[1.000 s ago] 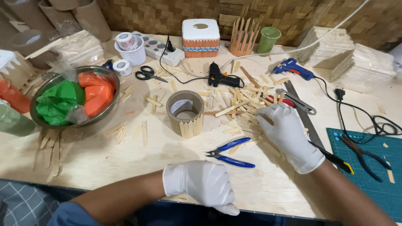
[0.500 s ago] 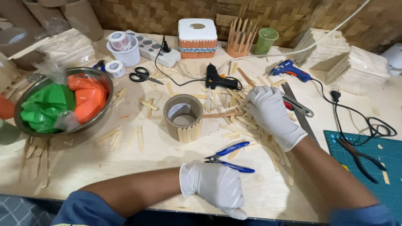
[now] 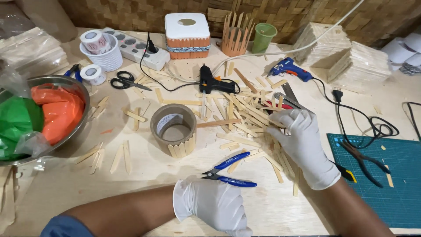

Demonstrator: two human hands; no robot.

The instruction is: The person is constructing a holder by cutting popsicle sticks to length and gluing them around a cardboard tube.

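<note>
Wooden sticks (image 3: 245,115) are pressed under the spread right hand (image 3: 304,142); the left hand (image 3: 213,205) is rested loosely curled, empty, just below blue pliers (image 3: 230,171).

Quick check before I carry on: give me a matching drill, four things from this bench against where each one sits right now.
Things:
1. blue-handled pliers
2. black glue gun
3. cardboard ring
4. black scissors

Places:
A. beside the white basket holding a tape roll
B. just beyond the left hand
C. mid-table, with sticks stood against its near side
D. in front of the orange and white box

Pairs: 1-B, 2-D, 3-C, 4-A. The right hand lies on the wooden stick pile.
</note>
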